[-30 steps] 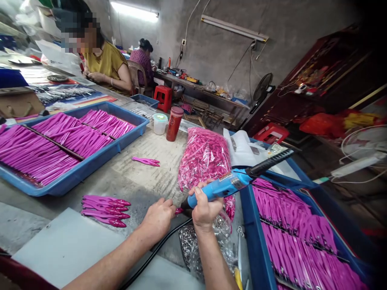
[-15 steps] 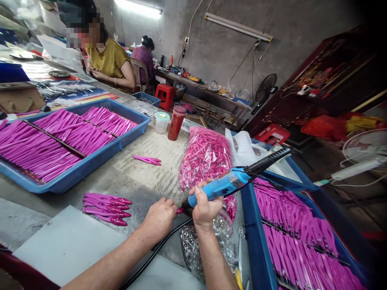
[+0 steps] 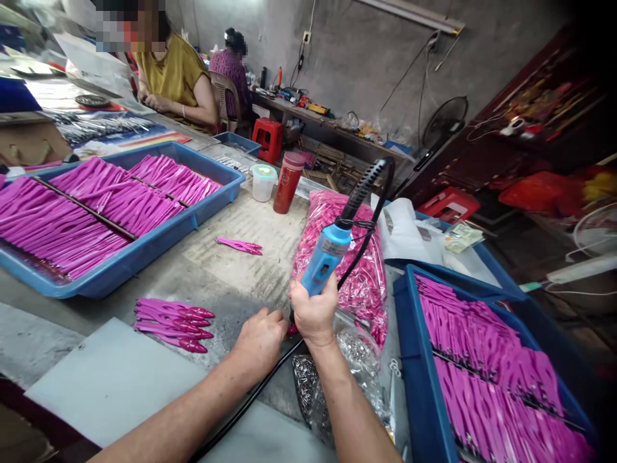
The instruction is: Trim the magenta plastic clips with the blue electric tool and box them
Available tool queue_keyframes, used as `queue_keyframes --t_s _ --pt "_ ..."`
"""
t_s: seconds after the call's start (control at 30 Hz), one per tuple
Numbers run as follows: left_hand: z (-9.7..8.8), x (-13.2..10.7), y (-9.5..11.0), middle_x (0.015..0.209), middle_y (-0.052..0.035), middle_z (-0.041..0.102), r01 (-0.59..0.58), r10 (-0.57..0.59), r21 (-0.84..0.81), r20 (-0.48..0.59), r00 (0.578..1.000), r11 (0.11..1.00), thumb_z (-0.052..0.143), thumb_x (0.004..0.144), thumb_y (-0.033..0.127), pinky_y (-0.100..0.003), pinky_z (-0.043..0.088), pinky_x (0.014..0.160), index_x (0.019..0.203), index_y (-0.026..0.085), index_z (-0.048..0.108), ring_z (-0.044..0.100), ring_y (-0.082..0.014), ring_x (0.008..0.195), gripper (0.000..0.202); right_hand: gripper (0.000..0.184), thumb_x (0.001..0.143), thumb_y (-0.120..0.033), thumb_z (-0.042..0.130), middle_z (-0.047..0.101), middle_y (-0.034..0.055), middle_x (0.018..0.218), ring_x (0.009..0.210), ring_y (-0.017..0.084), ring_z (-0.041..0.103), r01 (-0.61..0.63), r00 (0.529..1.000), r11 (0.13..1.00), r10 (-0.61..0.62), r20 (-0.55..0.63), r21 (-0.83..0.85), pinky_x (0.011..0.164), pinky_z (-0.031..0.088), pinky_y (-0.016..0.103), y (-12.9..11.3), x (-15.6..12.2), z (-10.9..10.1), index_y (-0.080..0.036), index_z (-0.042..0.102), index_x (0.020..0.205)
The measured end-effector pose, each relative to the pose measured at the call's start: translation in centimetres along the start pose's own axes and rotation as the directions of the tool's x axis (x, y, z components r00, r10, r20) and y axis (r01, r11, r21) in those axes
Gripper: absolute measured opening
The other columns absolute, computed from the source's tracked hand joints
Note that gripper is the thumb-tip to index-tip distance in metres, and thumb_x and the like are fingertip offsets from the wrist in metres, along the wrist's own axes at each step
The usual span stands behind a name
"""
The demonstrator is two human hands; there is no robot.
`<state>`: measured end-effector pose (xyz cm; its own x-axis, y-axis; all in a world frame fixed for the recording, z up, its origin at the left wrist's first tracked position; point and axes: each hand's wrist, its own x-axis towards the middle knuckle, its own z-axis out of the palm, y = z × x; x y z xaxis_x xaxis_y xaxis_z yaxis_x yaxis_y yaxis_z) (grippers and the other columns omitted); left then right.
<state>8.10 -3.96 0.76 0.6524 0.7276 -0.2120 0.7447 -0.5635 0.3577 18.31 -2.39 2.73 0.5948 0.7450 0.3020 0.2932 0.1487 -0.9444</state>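
Observation:
My right hand is wrapped round a blue electric screwdriver, whose black cable end points up and away. Its working end points down beside my left hand, which is closed with the knuckles up. A small dark-pink tip pokes out past the left fingers; the rest of that piece is hidden under the hand. To the left lies a small pile of pink strips with glossy dark-pink ends. One more such pink piece rests farther back on the table.
A blue tray of pink strips stands at left, another blue tray at right. A clear bag of dark-pink parts and a bag of small metal parts are near my hands. A red bottle and lidded tub stand behind. Two people sit farther off.
The screwdriver has swung from leaning far right to nearly upright, its working end now lower by my left hand. The view has shifted slightly.

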Motion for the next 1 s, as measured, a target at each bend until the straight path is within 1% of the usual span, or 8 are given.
queue_keyframes --t_s 0.17,0.27,0.37,0.53,0.67,0.8,0.9,1.0 --pt "-0.3 0.1 0.0 0.092 -0.0036 0.061 0.004 -0.004 0.006 -0.004 1.000 1.000 0.034 0.087 0.018 -0.031 0.040 0.073 0.089 0.018 0.064 0.050 -0.0201 0.084 0.030 0.031 0.060 -0.027 0.061 0.049 -0.0030 0.061 0.049 0.010 0.047 -0.022 0.999 0.999 0.024 -0.026 0.049 0.051 0.042 0.023 -0.4 -0.1 -0.3 -0.015 0.045 0.084" --pt "-0.4 -0.1 0.1 0.090 -0.0059 0.060 -0.009 0.009 0.028 -0.003 1.000 1.000 0.034 0.085 0.014 -0.031 0.041 0.074 0.087 0.016 0.062 0.051 -0.0208 0.086 0.029 0.036 0.060 -0.029 0.065 0.052 -0.0014 0.064 0.049 0.011 0.051 -0.033 0.997 0.981 0.047 -0.068 0.190 0.050 0.044 0.025 -1.4 -0.9 -0.9 -0.015 0.043 0.085" --pt "-0.2 -0.4 0.5 0.091 -0.0070 0.059 -0.012 0.012 0.032 -0.012 1.000 0.999 0.036 0.082 0.011 -0.032 0.042 0.074 0.088 0.015 0.060 0.051 -0.0215 0.089 0.025 0.042 0.057 -0.026 0.068 0.051 -0.0027 0.063 0.046 0.010 0.050 0.035 0.982 0.940 0.030 -0.186 0.339 0.049 0.043 0.024 -2.9 -1.9 -2.1 -0.014 0.043 0.089" --pt "-1.1 -1.4 0.5 0.094 -0.0084 0.057 0.016 -0.011 0.064 -0.064 0.998 0.998 0.040 0.083 0.012 -0.034 0.043 0.074 0.092 0.015 0.057 0.050 -0.0227 0.093 0.020 0.045 0.054 -0.024 0.072 0.051 -0.0022 0.062 0.048 0.012 0.052 0.004 0.973 0.909 0.093 -0.210 0.418 0.051 0.044 0.026 -4.0 -2.9 -4.8 -0.014 0.045 0.089" --pt "-4.0 -4.1 -2.0 0.096 -0.0065 0.057 0.176 -0.168 0.072 -0.101 0.981 0.982 0.040 0.087 0.018 -0.032 0.042 0.075 0.090 0.017 0.056 0.049 -0.0204 0.092 0.017 0.047 0.050 -0.022 0.073 0.050 -0.0025 0.063 0.048 0.014 0.053 -0.017 0.952 0.884 0.157 -0.262 0.467 0.052 0.045 0.029 -3.8 -3.3 -6.3 -0.015 0.047 0.088" --pt "-6.0 -8.4 -6.3 0.090 -0.0060 0.058 0.226 -0.203 0.074 -0.236 0.950 0.971 0.037 0.090 0.024 -0.030 0.038 0.073 0.082 0.016 0.058 0.049 -0.0184 0.084 0.024 0.045 0.049 -0.021 0.071 0.052 -0.0014 0.062 0.048 0.015 0.053 -0.045 0.939 0.870 0.205 -0.277 0.491 0.052 0.046 0.031 -3.8 -3.8 -6.9 -0.015 0.049 0.088" --pt "-5.6 -11.0 -9.0 0.087 -0.0054 0.059 0.222 -0.189 0.077 -0.304 0.934 0.972 0.035 0.089 0.016 -0.030 0.034 0.072 0.080 0.017 0.059 0.049 -0.0172 0.081 0.026 0.043 0.048 -0.021 0.071 0.051 -0.0009 0.062 0.049 0.014 0.052 -0.030 0.930 0.860 0.210 -0.301 0.509 0.051 0.046 0.031 -4.0 -4.1 -7.0 -0.014 0.049 0.084" --pt "-4.2 -12.3 -10.3 0.089 -0.0028 0.060 0.204 -0.152 0.139 -0.314 0.937 0.969 0.039 0.088 0.015 -0.031 0.029 0.070 0.083 0.021 0.059 0.049 -0.0184 0.085 0.022 0.043 0.046 -0.019 0.071 0.050 -0.0010 0.062 0.050 0.014 0.051 -0.033 0.925 0.844 0.229 -0.304 0.535 0.049 0.045 0.030 -4.2 -4.2 -7.0 -0.014 0.049 0.082"
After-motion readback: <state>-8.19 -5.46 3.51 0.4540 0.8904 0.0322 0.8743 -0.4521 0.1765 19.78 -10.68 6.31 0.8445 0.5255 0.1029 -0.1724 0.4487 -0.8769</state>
